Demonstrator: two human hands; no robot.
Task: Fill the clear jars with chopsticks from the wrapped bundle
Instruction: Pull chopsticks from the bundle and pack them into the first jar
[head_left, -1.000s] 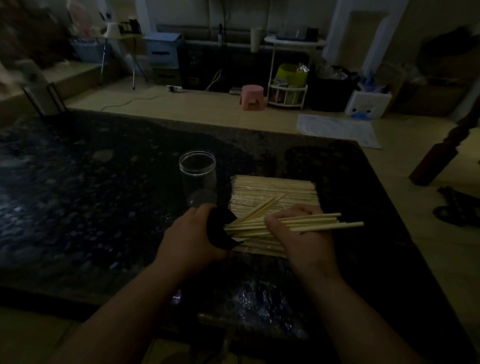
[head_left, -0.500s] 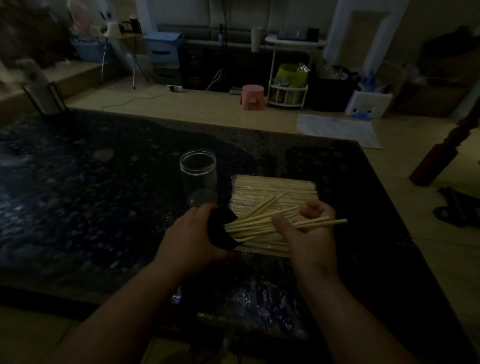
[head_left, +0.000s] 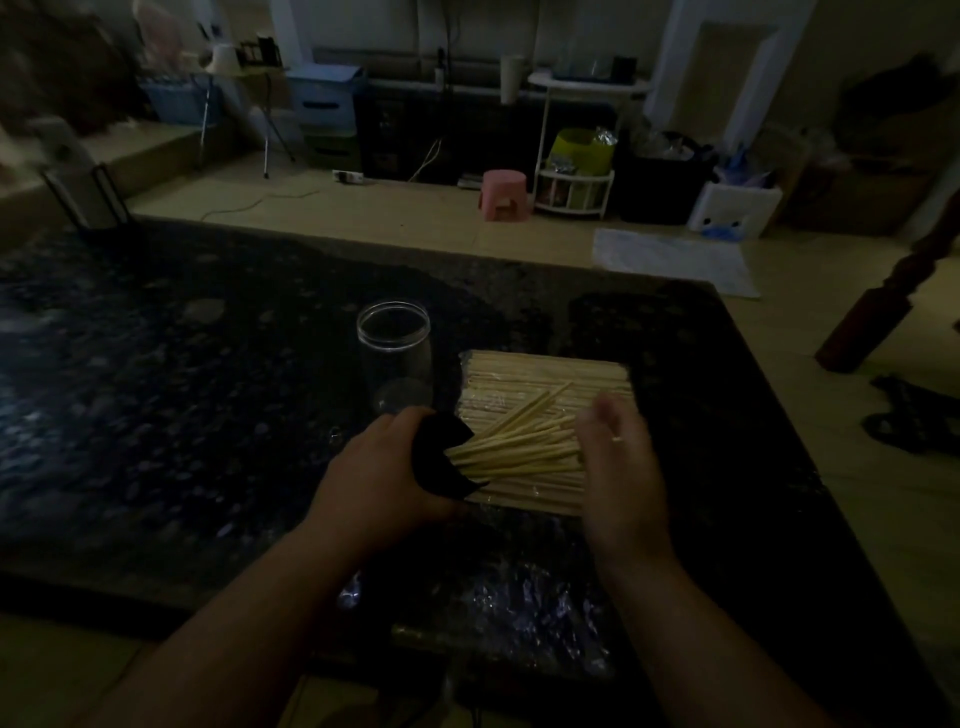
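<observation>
Chopsticks (head_left: 519, 447), light, stiff, likely slippery, fan from dark object (head_left: 436, 457) gripped by left hand (head_left: 374, 478); flat right hand (head_left: 623, 467) presses their ends.

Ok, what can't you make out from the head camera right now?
- Head view: one end of the loose chopsticks sits inside a dark object gripped by the left hand; dim light hides what it is.
- Their other ends hide behind the right hand, whose fingers are motion-blurred, so its grip is unreadable.
- The hands cover the near edge of the wrapped bundle.
- Only one clear jar shows.
</observation>
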